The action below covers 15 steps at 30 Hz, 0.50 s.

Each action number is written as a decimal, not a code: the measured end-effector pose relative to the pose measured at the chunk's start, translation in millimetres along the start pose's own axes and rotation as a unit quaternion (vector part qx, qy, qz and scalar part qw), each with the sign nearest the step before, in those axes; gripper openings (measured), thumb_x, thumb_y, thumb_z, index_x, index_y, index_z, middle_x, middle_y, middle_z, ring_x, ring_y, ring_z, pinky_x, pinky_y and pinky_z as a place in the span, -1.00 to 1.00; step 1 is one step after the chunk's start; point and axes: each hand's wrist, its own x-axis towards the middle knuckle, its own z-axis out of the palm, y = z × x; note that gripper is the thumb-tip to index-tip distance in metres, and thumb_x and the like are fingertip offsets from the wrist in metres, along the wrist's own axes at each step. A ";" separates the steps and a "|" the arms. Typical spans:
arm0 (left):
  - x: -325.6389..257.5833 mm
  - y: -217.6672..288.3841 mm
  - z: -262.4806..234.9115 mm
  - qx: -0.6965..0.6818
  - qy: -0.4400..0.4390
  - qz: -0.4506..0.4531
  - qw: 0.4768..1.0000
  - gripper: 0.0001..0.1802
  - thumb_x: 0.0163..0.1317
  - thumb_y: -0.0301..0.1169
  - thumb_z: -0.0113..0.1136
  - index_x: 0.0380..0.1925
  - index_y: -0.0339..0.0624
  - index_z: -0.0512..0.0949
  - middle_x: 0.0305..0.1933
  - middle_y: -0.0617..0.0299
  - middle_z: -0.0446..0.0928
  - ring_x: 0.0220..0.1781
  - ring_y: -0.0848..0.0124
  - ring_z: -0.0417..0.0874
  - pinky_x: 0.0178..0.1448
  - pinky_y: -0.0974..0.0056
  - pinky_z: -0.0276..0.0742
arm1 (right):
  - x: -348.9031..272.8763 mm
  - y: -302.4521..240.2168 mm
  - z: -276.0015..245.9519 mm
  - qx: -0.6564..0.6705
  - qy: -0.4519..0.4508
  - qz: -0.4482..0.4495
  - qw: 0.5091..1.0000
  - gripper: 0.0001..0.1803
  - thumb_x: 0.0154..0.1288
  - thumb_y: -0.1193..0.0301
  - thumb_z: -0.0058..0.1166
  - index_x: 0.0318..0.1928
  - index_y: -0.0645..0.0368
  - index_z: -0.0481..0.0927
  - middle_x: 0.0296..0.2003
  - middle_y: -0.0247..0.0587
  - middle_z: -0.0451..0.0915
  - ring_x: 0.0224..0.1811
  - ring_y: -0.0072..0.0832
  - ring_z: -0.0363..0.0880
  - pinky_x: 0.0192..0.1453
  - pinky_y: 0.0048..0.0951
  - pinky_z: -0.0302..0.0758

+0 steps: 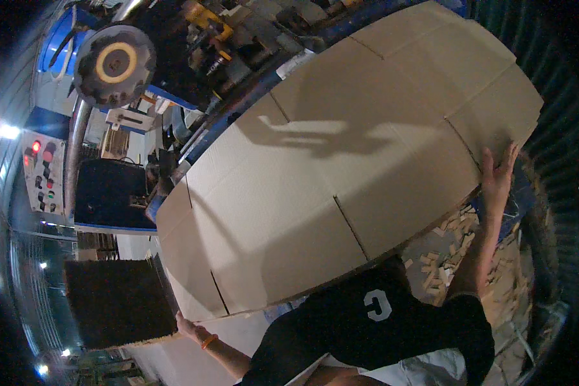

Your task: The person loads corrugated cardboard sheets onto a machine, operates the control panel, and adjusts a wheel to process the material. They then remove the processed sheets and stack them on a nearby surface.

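A large flat cardboard sheet [315,174] with crease lines and several slots stretches across the view, from the lower left to the upper right. My left hand [188,327] holds its lower left corner, with the fingers partly hidden at the edge. Toward the right end, my right hand [496,175] lies against the near edge, its fingers stretched out and apart on the sheet. A shadow falls over the sheet's middle and near side.
Beyond the sheet stands a machine with a round dark wheel [115,65] and blue frame parts. A control panel [44,170] with buttons is at the left, above a dark brown stack [117,303]. Cardboard scraps [434,267] litter the floor below my right arm.
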 end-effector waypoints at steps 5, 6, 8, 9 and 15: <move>32.2 15.3 -39.4 -0.195 -0.010 -0.083 0.977 -0.69 0.12 -0.33 0.07 -0.25 -0.39 0.42 -0.37 0.23 0.34 -0.31 0.38 0.33 -0.12 0.24 0.33 | 13.7 -12.7 3.9 0.118 0.050 0.051 0.990 -0.26 0.19 0.29 0.07 0.28 0.28 0.03 0.30 0.00 -0.01 0.36 -0.26 -0.06 0.34 -0.34 -0.03; 34.7 14.9 -41.4 -0.221 0.004 0.005 0.975 -0.67 0.14 -0.34 0.04 -0.20 -0.40 0.40 -0.32 0.20 0.36 -0.25 0.37 0.36 -0.13 0.27 0.34 | 20.9 -17.9 3.5 0.205 0.072 0.060 0.974 -0.29 0.18 0.34 0.07 0.27 0.28 0.06 0.29 -0.02 0.04 0.33 -0.26 0.00 0.33 -0.33 0.00; 35.0 16.9 -41.1 -0.325 -0.072 0.028 0.942 -0.63 0.16 -0.36 0.01 -0.11 -0.43 0.37 -0.22 0.09 0.42 -0.21 0.32 0.42 -0.17 0.31 0.39 | 39.1 -29.2 2.2 0.377 0.088 0.084 0.918 -0.37 0.17 0.42 0.04 0.22 0.28 0.14 0.21 -0.08 0.17 0.23 -0.27 0.15 0.26 -0.33 0.11; 30.0 16.1 -39.5 -0.296 -0.144 0.065 0.942 -0.63 0.18 -0.36 -0.01 -0.09 -0.42 0.37 -0.17 0.06 0.43 -0.17 0.30 0.44 -0.13 0.28 0.40 | 52.3 -34.2 0.0 0.462 0.083 0.101 0.877 -0.43 0.17 0.45 0.02 0.19 0.27 0.20 0.15 -0.10 0.25 0.15 -0.28 0.24 0.21 -0.33 0.18; 19.5 16.9 -6.3 -0.350 -0.243 -0.148 0.893 -0.72 0.21 -0.43 -0.06 -0.10 -0.31 0.40 -0.14 0.06 0.46 -0.09 0.37 0.47 0.05 0.25 0.38 | 86.6 -55.7 -34.3 0.511 -0.015 0.095 0.854 -0.45 0.02 0.56 -0.04 0.11 0.27 0.26 0.00 -0.18 0.39 -0.01 -0.33 0.38 0.03 -0.34 0.33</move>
